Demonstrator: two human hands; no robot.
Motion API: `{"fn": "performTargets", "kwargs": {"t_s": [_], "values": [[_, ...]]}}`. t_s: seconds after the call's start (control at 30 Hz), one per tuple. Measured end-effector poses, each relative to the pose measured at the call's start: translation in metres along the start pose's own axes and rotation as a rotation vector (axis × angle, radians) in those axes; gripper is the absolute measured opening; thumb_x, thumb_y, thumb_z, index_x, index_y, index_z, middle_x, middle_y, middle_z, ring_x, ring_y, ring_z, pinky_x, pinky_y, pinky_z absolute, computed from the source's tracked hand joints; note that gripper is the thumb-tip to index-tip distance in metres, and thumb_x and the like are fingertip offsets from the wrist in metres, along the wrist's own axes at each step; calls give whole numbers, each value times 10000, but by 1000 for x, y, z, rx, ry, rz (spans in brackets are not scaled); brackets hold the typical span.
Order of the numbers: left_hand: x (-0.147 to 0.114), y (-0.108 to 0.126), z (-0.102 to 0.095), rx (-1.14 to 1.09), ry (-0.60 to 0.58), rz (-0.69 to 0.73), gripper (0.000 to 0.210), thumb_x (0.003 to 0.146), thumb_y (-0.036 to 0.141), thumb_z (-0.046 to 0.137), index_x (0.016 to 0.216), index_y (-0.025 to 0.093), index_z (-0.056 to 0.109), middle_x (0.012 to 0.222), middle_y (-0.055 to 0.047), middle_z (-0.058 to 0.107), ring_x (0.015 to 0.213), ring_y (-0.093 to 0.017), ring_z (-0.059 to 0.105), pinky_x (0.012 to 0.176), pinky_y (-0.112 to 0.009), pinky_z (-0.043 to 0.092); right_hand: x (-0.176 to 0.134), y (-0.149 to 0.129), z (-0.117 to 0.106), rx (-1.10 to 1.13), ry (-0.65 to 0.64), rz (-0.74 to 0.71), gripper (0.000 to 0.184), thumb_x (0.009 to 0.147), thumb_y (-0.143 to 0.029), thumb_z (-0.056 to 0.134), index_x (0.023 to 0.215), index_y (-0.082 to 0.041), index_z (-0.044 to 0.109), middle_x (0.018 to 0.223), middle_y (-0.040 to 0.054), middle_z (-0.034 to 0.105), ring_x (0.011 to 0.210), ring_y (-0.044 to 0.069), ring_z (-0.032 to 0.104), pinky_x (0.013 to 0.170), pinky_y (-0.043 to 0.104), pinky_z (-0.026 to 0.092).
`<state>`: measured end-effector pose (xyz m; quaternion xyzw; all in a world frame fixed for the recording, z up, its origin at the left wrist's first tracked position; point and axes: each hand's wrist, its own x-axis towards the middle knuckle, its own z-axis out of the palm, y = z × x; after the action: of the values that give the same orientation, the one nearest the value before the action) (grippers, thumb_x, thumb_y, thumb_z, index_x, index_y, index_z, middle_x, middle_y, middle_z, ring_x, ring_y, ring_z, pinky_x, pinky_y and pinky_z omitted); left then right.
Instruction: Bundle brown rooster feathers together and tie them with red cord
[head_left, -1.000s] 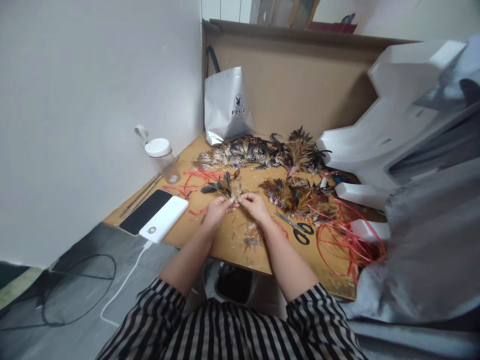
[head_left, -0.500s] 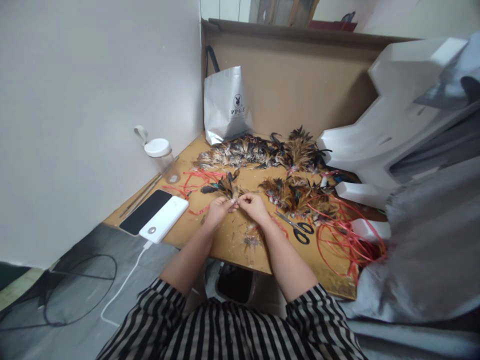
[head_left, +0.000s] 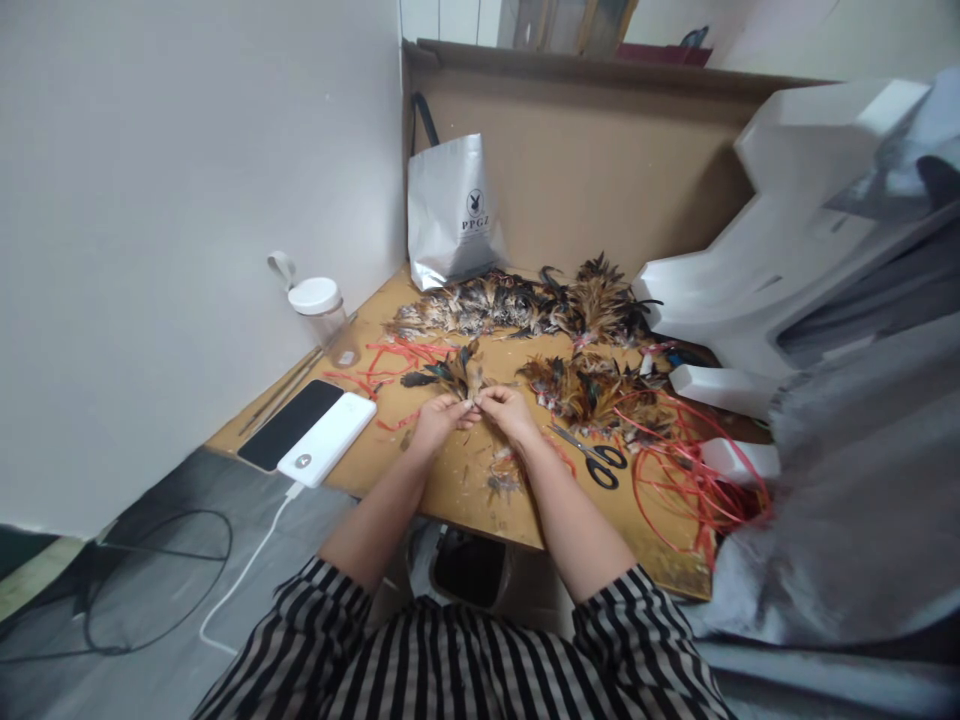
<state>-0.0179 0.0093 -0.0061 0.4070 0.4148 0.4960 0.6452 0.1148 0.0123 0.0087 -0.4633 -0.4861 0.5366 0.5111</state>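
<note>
Pinching the bunch (head_left: pixel 454 372) by its base: left hand (head_left: pixel 437 418) and right hand (head_left: pixel 511 412), thumbs and fingers closed on it, fingertips touching or nearly so; exact grip at the quills too small to read. Bunch sits mid-table, over the table (head_left: pixel 442 480), feathers fanned away from the person, dark tips leaning left. Red strips (head_left: pixel 405 352) lie left of and behind it, feather heap (head_left: pixel 577 388) to the right, long feather row (head_left: pixel 495 305) farther back, below the silver bag (head_left: pixel 448 215). Scissors (head_left: pixel 594 460) lie near the right forearm, blades pointing toward the bunch, handles toward the red ribbon tangle (head_left: pixel 694 490). Loose scraps (head_left: pixel 505 472) between the forearms. Far left: jar (head_left: pixel 326 325) upright, white lid on; phone (head_left: pixel 289 425) and power bank (head_left: pixel 328 438) side by side, cable plugged into the latter.
</note>
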Motion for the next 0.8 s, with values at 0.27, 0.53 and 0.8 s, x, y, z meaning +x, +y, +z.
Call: {"fn": "performTargets", "kwargs": {"t_s": [0.27, 0.53, 0.8], "values": [[2, -2, -2, -28, -7, 6, 287, 574, 314, 710, 703, 90, 585, 668, -78, 654, 599, -136, 620, 546, -221, 467, 3, 7, -3, -162, 6, -105, 170, 593, -328, 633, 648, -167, 621, 617, 6, 622, 552, 111, 527, 589, 239, 413], [4, -4, -2, -41, 32, 27, 278, 543, 297, 727, 670, 93, 588, 669, -75, 656, 589, -127, 613, 582, -235, 479, 1, 1, -2, -189, 24, -97, 155, 621, -323, 612, 638, -170, 629, 600, -8, 618, 551, 105, 510, 604, 239, 400], [5, -6, -2, -45, 47, 35, 285, 552, 320, 720, 654, 102, 568, 620, -59, 641, 584, -131, 611, 590, -247, 483, 3, 6, -5, -169, -24, -126, 161, 609, -316, 637, 629, -163, 594, 587, -11, 585, 525, 92, 481, 563, 226, 379]]}}
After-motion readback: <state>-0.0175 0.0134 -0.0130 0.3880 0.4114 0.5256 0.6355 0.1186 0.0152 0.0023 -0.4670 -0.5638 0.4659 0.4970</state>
